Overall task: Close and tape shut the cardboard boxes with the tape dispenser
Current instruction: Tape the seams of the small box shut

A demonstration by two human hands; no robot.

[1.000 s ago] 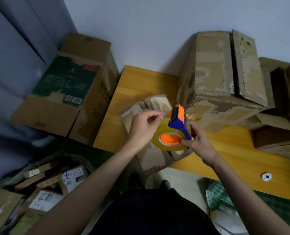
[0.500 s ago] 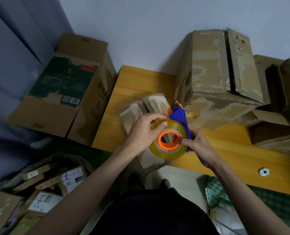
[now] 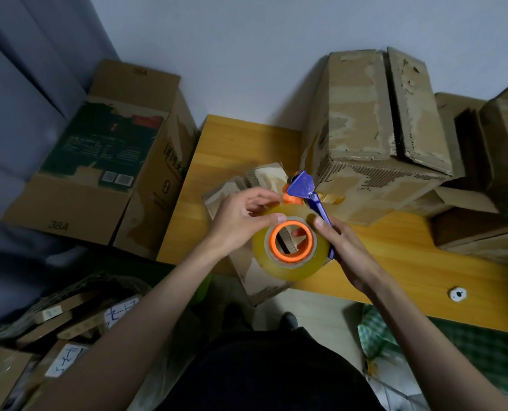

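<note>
Holding the blue-and-orange plastic tape dispenser (image 3: 301, 215) with its yellowish clear tape roll, the right hand (image 3: 346, 250) grips the blue handle while the left hand (image 3: 241, 223) pinches at the roll's top edge, probably hunting the tape end. It looks light and rigid; the film slick and clingy, so take it by the handle. Beneath the hands, a small worn cardboard box (image 3: 247, 262) overhangs the yellow wooden table (image 3: 395, 262); a bigger torn cardboard box (image 3: 374, 137) stands beyond the right hand, against the grey wall.
</note>
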